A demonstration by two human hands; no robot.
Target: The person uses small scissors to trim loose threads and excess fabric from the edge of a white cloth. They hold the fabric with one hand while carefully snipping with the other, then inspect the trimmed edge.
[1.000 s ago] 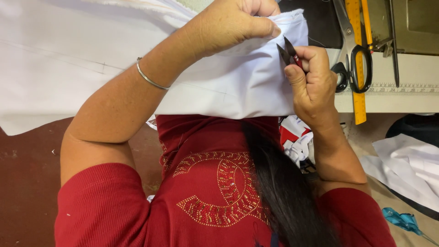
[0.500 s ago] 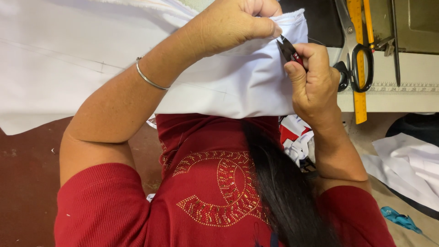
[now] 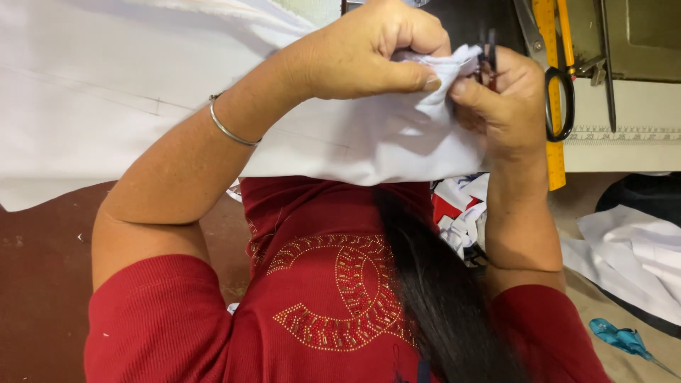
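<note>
Head view: white cloth [image 3: 340, 135] hangs off the counter's near edge [image 3: 624, 159] onto my lap, its bunched corner pinched in my left hand [image 3: 369, 53]. Just right, touching it, my right hand [image 3: 507, 99] grips small dark snips [image 3: 488, 60], blades upright. Yellow ruler [image 3: 552, 106] and scissors [image 3: 560, 99] lie beyond.

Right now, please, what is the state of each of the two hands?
Left hand: closed, pinching the edge of the white fabric.
Right hand: closed on the small dark thread snips, touching the same fabric.
</note>
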